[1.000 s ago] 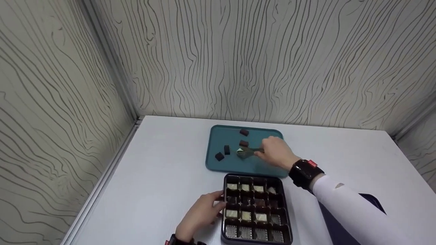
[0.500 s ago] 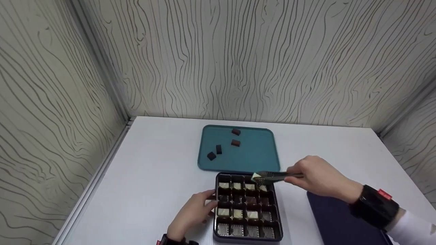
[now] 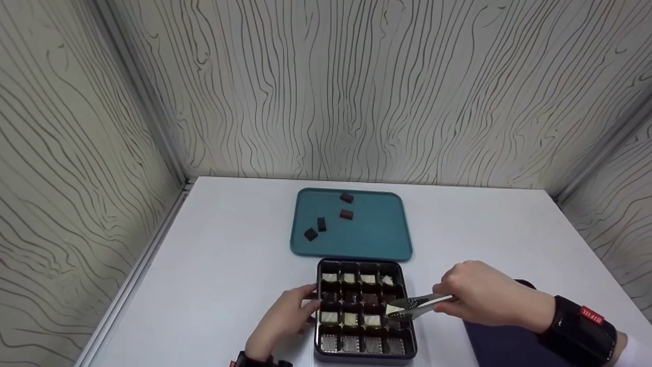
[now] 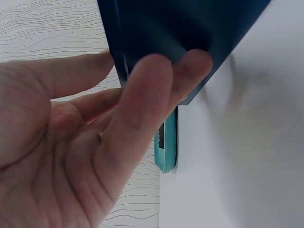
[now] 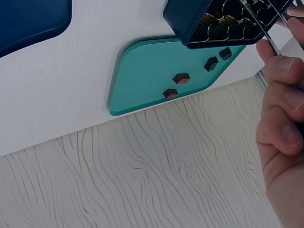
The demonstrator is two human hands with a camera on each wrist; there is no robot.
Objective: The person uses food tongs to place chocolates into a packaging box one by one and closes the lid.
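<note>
My right hand (image 3: 484, 293) grips metal tongs (image 3: 425, 304), whose tips pinch a white chocolate (image 3: 393, 310) over the right end of the third row in a dark blue box (image 3: 364, 358). Pale chocolates sit in the box's far row and in most of that third row. Dark chocolates (image 3: 370, 298) fill the second row, while the nearest row shows bare ribbed liner. My left hand (image 3: 285, 316) rests against the box's left side, its fingers (image 4: 142, 90) lying along the wall in the left wrist view. In the right wrist view, curled fingers (image 5: 282, 95) hold the tongs' handles.
Just behind the box lies a teal tray (image 3: 374, 229) with several dark chocolates (image 3: 346, 214) on its left half. A flat navy piece (image 3: 501, 339) like a lid or tray lies at right, under my forearm. Patterned walls (image 3: 326, 92) close off the table's back and left.
My right hand has come back from the teal tray to the box, carrying the white chocolate in the tongs, then lowered toward the third row. The left hand stays at the box.
</note>
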